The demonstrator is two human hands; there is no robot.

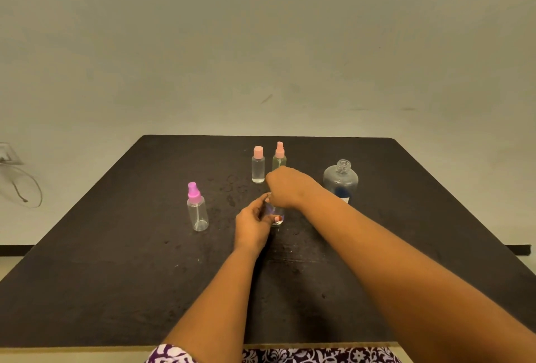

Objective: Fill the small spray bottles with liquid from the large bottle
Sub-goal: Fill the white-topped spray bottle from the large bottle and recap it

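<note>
Left hand (253,226) wraps the base of a small clear bottle (277,219) standing mid-worktop (116,246); right hand (285,187) is closed over its top, likely twisting the sprayer. Keep the body upright and pinned. Large bottle (340,181) stands uncapped, near right.

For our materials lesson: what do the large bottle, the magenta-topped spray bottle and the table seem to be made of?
Large bottle: probably clear glossy plastic; the table shows through it, neck threaded. Magenta-topped spray bottle: clear plastic body, opaque plastic pump. Table: dark matte board, possibly wood composite; pale edge visible.
</note>
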